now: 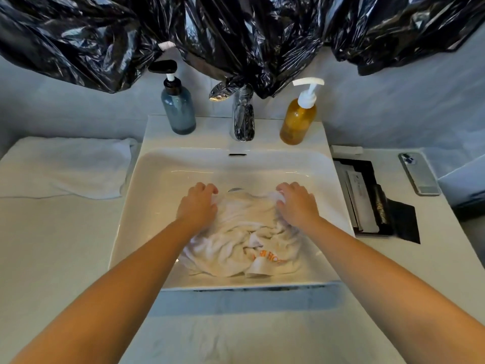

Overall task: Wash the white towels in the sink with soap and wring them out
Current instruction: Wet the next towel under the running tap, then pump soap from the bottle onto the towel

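- Bathroom counter (52, 245), pale, with a white sink (147, 193) set into it; black plastic sheeting (236, 35) hangs over the wall behind and wraps the tap (242, 119).
- One crumpled towel (236, 240) lies in the bottom of the sink, bunched toward the near side, with a tag in orange lettering turned up.
- Left hand (198, 203) sits on the far left edge of that towel, fingers curled down into the cloth and gathering it.
- Right hand (296, 203) sits on the far right edge, fingers likewise curled, with a fold of cloth bunched under the fingertips.
- Both hands are down in the sink; nothing is lifted or twisted.
- No stream is visible from the tap, and no suds can be made out on the cloth or in the sink (standing water cannot be confirmed).
- Amber pump bottle (298, 124) stands right of the tap and blue-grey pump bottle (179, 111) left of it, both upright and apart from the hands.
- A second folded towel (65, 166) rests on the counter left of the sink and looks dry.
- Assessment: the first towel is at the kneading stage at best; soaping is unconfirmed.
- Outstanding: wringing out this towel, then the whole cycle for the folded one.
- Off-task items on the right: a phone (418, 173) and a dark tray (367, 195) of packets.
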`<state>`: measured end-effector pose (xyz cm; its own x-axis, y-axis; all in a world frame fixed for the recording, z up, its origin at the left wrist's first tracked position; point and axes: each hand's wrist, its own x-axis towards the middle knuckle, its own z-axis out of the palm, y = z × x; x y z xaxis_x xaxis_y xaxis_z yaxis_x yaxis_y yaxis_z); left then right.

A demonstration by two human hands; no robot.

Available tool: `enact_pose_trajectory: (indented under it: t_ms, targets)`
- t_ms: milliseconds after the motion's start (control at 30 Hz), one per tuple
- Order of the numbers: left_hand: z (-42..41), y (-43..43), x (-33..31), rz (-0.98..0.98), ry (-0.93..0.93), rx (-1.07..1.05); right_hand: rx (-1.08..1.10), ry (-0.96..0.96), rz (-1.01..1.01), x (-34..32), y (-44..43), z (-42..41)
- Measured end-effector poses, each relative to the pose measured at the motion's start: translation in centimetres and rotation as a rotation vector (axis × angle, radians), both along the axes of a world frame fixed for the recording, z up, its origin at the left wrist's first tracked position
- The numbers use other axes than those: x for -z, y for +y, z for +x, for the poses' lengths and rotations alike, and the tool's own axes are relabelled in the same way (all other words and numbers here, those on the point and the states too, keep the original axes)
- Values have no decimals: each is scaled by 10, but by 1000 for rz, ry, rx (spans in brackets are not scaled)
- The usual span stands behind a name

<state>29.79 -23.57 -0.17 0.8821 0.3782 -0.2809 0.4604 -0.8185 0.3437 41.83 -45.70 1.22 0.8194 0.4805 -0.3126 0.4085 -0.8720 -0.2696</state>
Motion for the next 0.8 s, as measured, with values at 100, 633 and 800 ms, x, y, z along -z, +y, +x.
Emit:
enact_pose_trajectory:
  t_ms: [100, 633, 800]
  targets:
    - [-22, -12, 3, 136, -59, 143, -173, -75, 49, 14, -12, -27]
    - [-48, -10, 11, 153, 6, 300, 447, -65, 862, -43, -8, 38]
    - [-51, -15, 13, 131, 19, 264, 499, 133, 934, -63, 32, 95]
